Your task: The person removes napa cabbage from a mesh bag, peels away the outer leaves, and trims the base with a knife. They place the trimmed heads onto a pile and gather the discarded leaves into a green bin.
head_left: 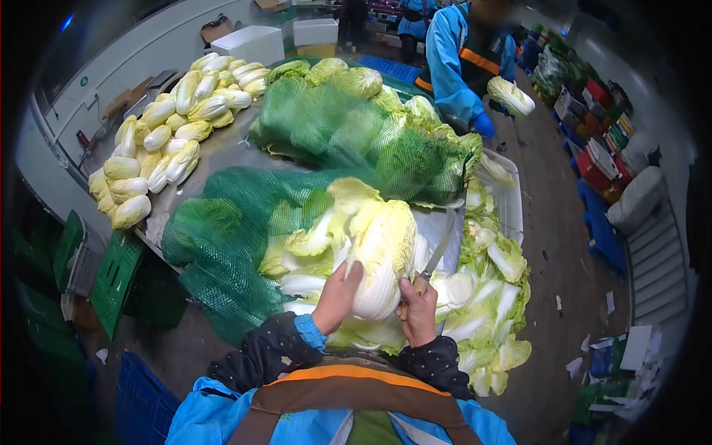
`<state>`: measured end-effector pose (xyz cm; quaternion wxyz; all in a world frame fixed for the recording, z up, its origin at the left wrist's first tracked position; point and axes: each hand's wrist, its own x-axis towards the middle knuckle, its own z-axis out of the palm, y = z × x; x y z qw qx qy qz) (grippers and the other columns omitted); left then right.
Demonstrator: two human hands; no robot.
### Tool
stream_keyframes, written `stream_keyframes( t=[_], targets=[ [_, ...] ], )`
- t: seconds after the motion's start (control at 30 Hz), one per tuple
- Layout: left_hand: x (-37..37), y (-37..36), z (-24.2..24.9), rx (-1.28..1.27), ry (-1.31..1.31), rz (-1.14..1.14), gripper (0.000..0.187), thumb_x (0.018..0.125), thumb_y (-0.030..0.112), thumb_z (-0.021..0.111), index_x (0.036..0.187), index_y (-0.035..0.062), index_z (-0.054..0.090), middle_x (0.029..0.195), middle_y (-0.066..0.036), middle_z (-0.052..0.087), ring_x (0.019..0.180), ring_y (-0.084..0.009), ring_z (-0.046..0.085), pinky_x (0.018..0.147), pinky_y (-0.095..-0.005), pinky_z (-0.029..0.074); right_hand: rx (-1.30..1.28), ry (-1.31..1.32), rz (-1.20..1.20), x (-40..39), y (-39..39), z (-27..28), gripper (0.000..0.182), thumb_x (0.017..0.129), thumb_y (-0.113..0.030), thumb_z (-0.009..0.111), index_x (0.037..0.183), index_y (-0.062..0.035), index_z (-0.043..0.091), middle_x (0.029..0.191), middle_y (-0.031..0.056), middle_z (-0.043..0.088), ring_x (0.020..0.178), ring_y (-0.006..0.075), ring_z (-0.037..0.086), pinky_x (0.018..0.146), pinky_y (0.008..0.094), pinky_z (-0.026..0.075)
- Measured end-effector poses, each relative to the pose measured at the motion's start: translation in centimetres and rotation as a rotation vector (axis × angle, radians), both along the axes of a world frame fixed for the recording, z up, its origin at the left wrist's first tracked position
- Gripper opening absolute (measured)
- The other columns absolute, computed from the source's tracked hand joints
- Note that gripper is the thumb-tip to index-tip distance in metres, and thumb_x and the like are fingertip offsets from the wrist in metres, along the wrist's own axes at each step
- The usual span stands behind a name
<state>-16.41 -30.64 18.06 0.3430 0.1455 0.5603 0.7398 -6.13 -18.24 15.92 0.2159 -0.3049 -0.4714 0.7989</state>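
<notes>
A napa cabbage [384,248] with pale yellow leaves stands upright in front of me, its white base low. My left hand [335,300] is closed on its left side, the thumb along the white ribs. In my right hand [420,311] is a knife [443,248], its blade pointing up and away beside the cabbage. The right thumb touches or nearly touches the cabbage's lower right side. Loose outer leaves [300,248] lie behind and under it. A green mesh sack [230,222] with cabbages in it spreads to the left.
Trimmed yellow cabbages [178,122] are piled at the table's far left. Another full mesh sack [334,122] lies beyond mine. Discarded leaves [493,311] heap up at the right by a white crate [510,196]. Across the table a person in blue [454,67] holds a cabbage [510,96].
</notes>
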Motion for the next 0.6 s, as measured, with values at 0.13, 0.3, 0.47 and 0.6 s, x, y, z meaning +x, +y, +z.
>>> stream_keyframes(
  t=[0.13,0.3,0.47,0.6],
  targets=[
    [0.0,-0.3,-0.1,0.101,-0.204,-0.007,0.047,0.098,0.038,0.040,0.121,-0.0020,0.049,0.110,-0.009,0.059,0.096,-0.0132,0.055,0.084,-0.0266,0.044,0.079,0.008,-0.104,-0.2,-0.6,0.7,0.061,0.077,-0.019,0.073,0.119,0.0115,0.041,0.070,0.0034,0.054,0.045,0.0072,0.047,0.038,0.0204,0.039],
    [0.1,-0.2,-0.7,0.015,0.040,0.140,0.044,0.098,0.034,0.043,0.118,-0.0040,0.051,0.107,-0.010,0.060,0.094,-0.0131,0.055,0.084,-0.0268,0.044,-0.010,0.085,0.064,-0.6,-0.9,2.7,0.058,0.072,-0.011,0.076,0.120,0.0019,0.045,0.076,0.0023,0.056,0.053,0.0082,0.051,0.041,0.0204,0.040],
    [0.2,-0.6,0.9,-0.079,0.341,0.232,0.040,0.098,0.030,0.045,0.114,-0.0059,0.053,0.100,-0.011,0.063,0.089,-0.0120,0.055,0.080,-0.0265,0.045,-0.057,0.151,0.065,-1.7,-1.2,3.5,0.058,0.071,-0.012,0.077,0.119,-0.0030,0.045,0.084,0.0002,0.056,0.060,0.0081,0.053,0.043,0.0207,0.041],
    [0.4,-0.8,0.6,-0.073,0.322,0.289,0.038,0.099,0.029,0.041,0.109,-0.0044,0.055,0.094,-0.009,0.063,0.084,-0.0106,0.055,0.075,-0.0253,0.045,-0.172,0.257,-0.012,-2.6,0.0,-0.9,0.059,0.073,-0.012,0.076,0.121,-0.0033,0.044,0.091,0.0002,0.057,0.064,0.0087,0.054,0.045,0.0199,0.043]
  ],
)
